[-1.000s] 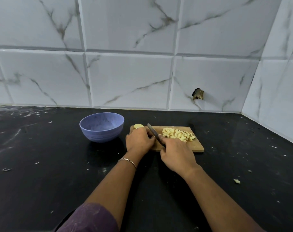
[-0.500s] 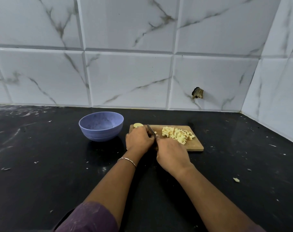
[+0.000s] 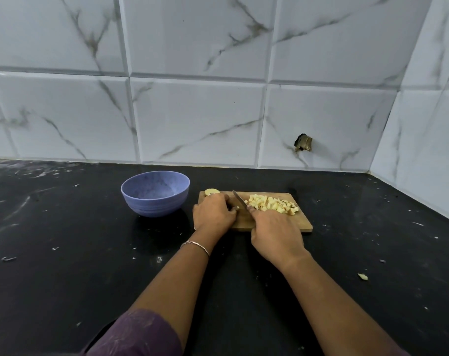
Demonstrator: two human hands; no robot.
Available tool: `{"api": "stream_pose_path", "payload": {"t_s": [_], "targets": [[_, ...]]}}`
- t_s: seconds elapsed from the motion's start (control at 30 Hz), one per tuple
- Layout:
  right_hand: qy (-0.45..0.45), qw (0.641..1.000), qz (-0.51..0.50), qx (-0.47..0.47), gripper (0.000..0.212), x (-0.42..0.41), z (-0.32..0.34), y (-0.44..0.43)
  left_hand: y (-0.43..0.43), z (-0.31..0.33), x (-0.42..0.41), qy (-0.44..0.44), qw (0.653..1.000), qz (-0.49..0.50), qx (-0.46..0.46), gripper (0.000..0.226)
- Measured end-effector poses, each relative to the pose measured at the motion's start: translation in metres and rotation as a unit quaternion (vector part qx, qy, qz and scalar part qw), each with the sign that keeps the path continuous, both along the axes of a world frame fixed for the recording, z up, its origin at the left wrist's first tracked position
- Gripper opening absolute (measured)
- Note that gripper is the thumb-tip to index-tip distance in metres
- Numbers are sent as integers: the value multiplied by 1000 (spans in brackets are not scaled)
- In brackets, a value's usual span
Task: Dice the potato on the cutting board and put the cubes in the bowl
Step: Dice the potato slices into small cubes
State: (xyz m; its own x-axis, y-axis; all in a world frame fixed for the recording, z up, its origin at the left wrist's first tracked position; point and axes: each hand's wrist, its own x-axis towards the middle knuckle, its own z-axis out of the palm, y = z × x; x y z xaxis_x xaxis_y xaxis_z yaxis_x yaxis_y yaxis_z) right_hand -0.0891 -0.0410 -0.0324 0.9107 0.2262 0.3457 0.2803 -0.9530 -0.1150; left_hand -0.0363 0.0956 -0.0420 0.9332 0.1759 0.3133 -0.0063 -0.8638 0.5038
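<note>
A wooden cutting board (image 3: 299,221) lies on the black counter. A pile of pale yellow potato cubes (image 3: 272,204) covers its far right part. My left hand (image 3: 213,214) rests curled on the board's left side, holding down a potato piece that is mostly hidden under the fingers. My right hand (image 3: 276,233) grips a knife (image 3: 239,200) whose blade points away, between my left hand and the cubes. A round potato end (image 3: 212,192) lies at the board's far left corner. The blue bowl (image 3: 155,192) stands left of the board with no cubes visible inside.
White marble-pattern tiles form the wall behind and to the right, with a dark broken hole (image 3: 303,143) low on the back wall. A stray potato scrap (image 3: 362,276) lies on the counter at the right. Small white flecks dot the black counter.
My right hand with the knife has shifted slightly between cuts beside my left hand. The board, cubes and bowl stay in place.
</note>
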Motion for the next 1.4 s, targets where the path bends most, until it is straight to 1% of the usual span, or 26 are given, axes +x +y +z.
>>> {"api": "stream_pose_path", "payload": {"t_s": [0.1, 0.27, 0.37, 0.47, 0.63, 0.8, 0.9, 1.03, 1.13, 1.23, 1.4], "targets": [[-10, 1000, -3, 29, 56, 0, 1, -2, 4, 0, 4, -1, 1000, 4, 5, 20], [-11, 996, 31, 85, 54, -7, 2, 5, 18, 3, 6, -42, 997, 20, -54, 25], [0, 996, 45, 74, 55, -10, -1, 11, 25, 3, 7, -53, 995, 27, -82, 27], [2, 998, 40, 56, 55, -9, -2, 13, 29, 1, 9, -46, 994, 32, -93, 30], [5, 999, 17, 48, 55, -5, -3, 8, 30, -2, 10, -31, 998, 17, -60, 35], [13, 999, -4, 37, 55, 0, -3, 0, 27, -7, 12, -34, 998, -14, 53, 35], [6, 999, -18, 29, 55, 2, -3, -3, 26, -9, 13, -32, 995, -16, 95, 31], [-1, 999, -18, 27, 55, 3, -4, -5, 26, -8, 12, -43, 993, -12, 105, 24], [-2, 999, -17, 30, 60, 2, -3, -4, 25, -8, 12, -50, 992, -14, 115, 20], [-6, 999, -18, 28, 61, 1, -2, -4, 21, -8, 10, -48, 992, -23, 113, 21], [-5, 999, -19, 38, 56, -2, -3, -4, 13, -8, -3, -29, 994, -33, 102, 22]]}}
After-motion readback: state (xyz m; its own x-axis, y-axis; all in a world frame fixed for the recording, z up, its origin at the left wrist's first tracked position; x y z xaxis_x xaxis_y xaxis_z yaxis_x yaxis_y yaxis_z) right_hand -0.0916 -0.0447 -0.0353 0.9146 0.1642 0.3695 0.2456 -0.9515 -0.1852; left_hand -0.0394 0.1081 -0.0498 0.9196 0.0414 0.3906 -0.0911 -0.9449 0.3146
